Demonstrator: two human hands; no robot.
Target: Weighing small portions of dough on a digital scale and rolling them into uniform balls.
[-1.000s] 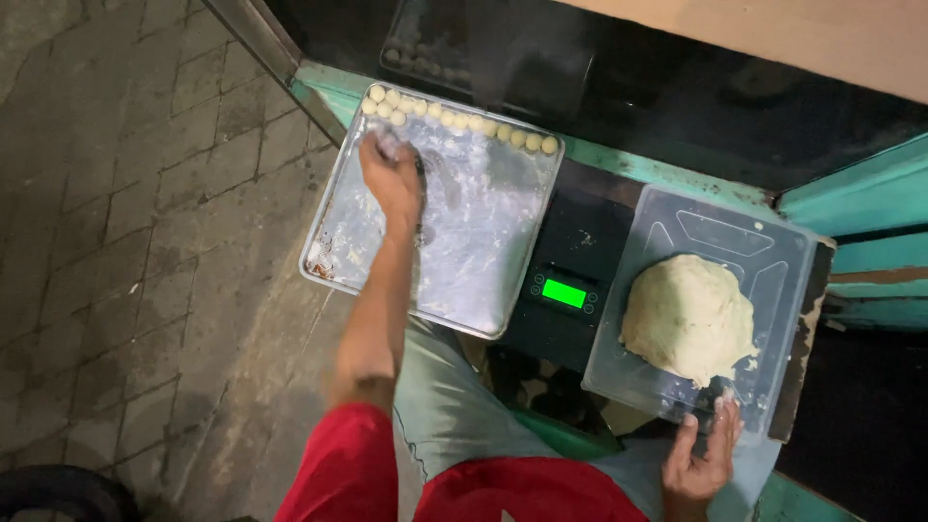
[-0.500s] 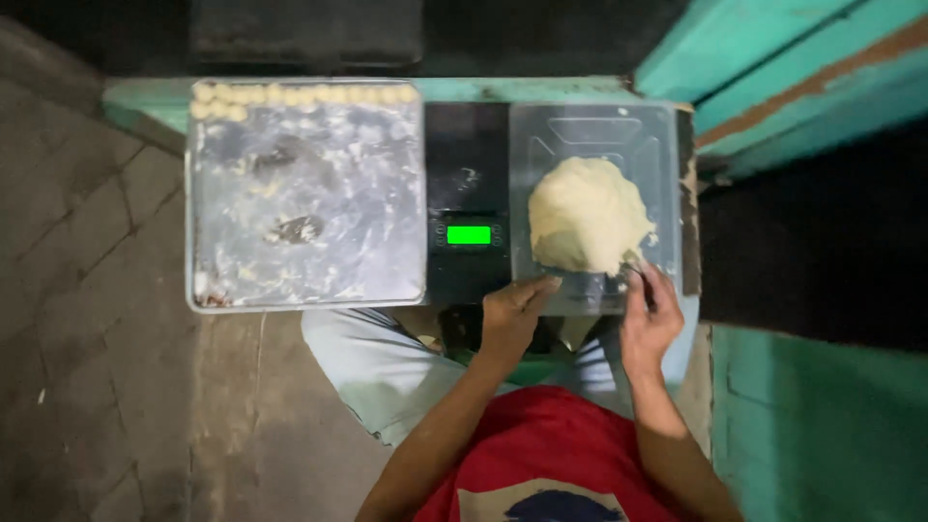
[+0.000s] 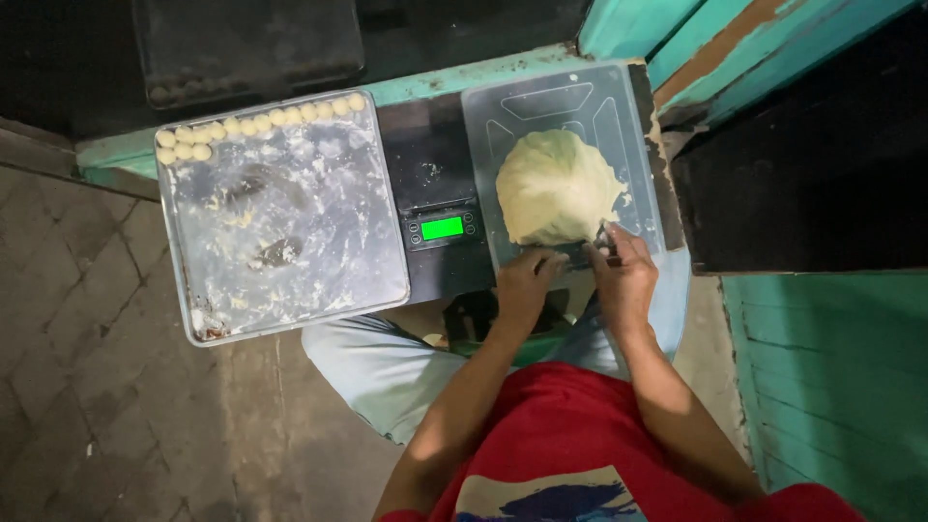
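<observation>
**Dough balls started along one tray edge, most of the mound still whole**

Judging by how things lie, the work is early. A short run of small pale dough balls (image 3: pixel 253 127) sits along the far edge of the floured rectangular metal tray (image 3: pixel 290 290), with a few more beginning a second row at its far left corner. The rest of the tray holds only flour smears and scraps. The large pale rounded mound of dough (image 3: pixel 558 187) looks nearly intact, so most of the portioning appears left to do.

The mound rests on a clear plastic rectangular lid-like tray (image 3: pixel 580 97), just to the right of the black digital scale with a green lit display (image 3: pixel 442 228). The metal tray lies just to the left of that scale.

The left hand (image 3: pixel 523 283) rests at the near edge of the mound, right of the scale, fingers curled down; whether it pinches any dough cannot be told. The right hand (image 3: pixel 625 274), further right, is closed around a small dark-handled tool (image 3: pixel 601 242) whose tip meets the mound's near right edge. What kind of tool it is stays unclear.

A dark tray (image 3: pixel 251 48) beyond the metal tray seems to hold more small balls, dimly seen.
</observation>
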